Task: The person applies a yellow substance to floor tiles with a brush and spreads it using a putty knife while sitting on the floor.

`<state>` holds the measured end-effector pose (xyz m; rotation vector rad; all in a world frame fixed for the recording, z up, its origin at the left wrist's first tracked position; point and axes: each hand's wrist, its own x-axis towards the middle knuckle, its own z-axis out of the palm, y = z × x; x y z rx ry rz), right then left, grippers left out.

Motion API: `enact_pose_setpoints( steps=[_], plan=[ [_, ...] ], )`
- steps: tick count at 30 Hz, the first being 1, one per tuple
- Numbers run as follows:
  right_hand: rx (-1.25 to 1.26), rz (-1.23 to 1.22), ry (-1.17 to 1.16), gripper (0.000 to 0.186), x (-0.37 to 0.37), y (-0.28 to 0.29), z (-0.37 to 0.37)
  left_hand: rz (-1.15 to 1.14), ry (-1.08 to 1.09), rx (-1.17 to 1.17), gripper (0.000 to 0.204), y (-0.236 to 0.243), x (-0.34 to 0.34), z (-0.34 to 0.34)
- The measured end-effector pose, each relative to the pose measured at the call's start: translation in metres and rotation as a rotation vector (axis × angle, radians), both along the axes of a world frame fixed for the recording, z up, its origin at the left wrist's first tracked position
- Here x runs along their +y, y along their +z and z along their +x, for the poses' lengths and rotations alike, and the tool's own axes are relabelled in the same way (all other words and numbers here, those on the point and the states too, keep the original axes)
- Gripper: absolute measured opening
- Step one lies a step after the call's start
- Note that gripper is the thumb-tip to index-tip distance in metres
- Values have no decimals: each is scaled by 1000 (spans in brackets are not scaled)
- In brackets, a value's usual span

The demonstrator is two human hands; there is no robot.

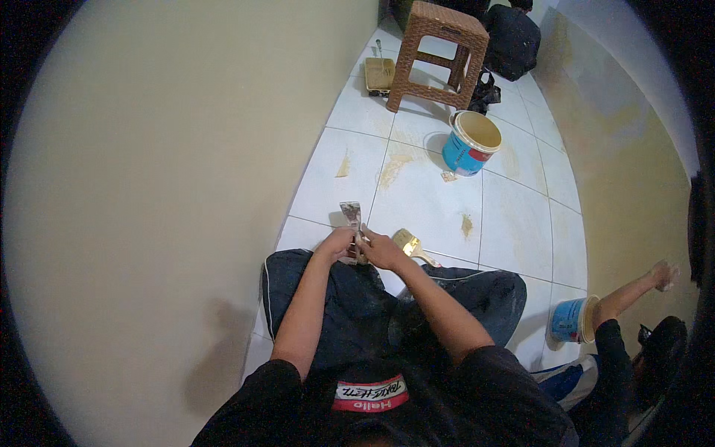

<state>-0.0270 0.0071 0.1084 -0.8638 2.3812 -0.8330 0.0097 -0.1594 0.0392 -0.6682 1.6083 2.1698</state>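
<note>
My left hand [339, 243] and my right hand [380, 249] meet above the floor between my bent legs. Both are closed around a putty knife [350, 211], its smeared metal blade pointing away from me. My fingers cover most of its handle, and a pale, smeared piece shows just below them, too small to make out. Close to my right hand, a wide paintbrush [412, 245] with yellowish bristles lies on the tiles.
Beige wall rises close on my left. Ahead stand a blue bucket [463, 158], a brown woven-pattern stool [445, 24] and a paint tray [378, 74]. Dried smears mark the white tiles [432, 201]. Another person's arm [629, 298] reaches over a second bucket [568, 320]; someone in dark clothes [512, 41] is farther off.
</note>
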Motion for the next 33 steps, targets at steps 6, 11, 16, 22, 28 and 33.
enact_pose_setpoints(
  steps=[6,11,16,22,28,33],
  plan=[
    [198,62,97,54,46,1,-21,-501,11,-43,31,-37,-48,4],
    [31,315,113,45,108,-51,-40,-490,256,-260,44,-29,-21,-14],
    [104,24,70,44,65,-60,-46,-1209,68,-140,64,-30,-32,-3],
    [19,141,82,44,66,-64,-47,-1553,-101,-123,53,-17,-6,-10],
    [-61,203,135,42,59,-46,-37,-1588,-249,-78,51,2,-3,-29],
    [-112,256,98,42,62,-49,-43,-1567,-318,-33,49,-12,-25,-80]
  ],
)
